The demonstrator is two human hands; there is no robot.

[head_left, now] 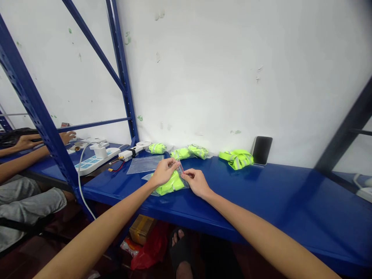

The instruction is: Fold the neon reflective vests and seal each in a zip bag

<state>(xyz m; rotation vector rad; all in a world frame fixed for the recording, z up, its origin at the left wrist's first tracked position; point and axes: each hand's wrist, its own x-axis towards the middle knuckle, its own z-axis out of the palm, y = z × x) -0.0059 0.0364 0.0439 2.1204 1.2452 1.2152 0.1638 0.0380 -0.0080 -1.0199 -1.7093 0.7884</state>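
Observation:
A clear zip bag (147, 177) with a folded neon-yellow reflective strap (171, 185) inside lies near the front edge of the blue table. My left hand (165, 171) pinches the bag's red-lined opening from the left. On the other side of that opening, my right hand (197, 181) has its thumb and fingers closed on the plastic. Just behind my left hand lies a flat clear bag (144, 164). Bagged yellow bundles (180, 154) rest against the wall, and a loose yellow reflective strap (237, 159) sits farther right.
A phone (262, 150) leans on the wall. To the left are a white power strip (97, 159), a white device with wires (128, 154) and a blue rack post (43, 104). Another person's hands (67, 136) work beyond it. Beneath the table is a cardboard box (142, 229).

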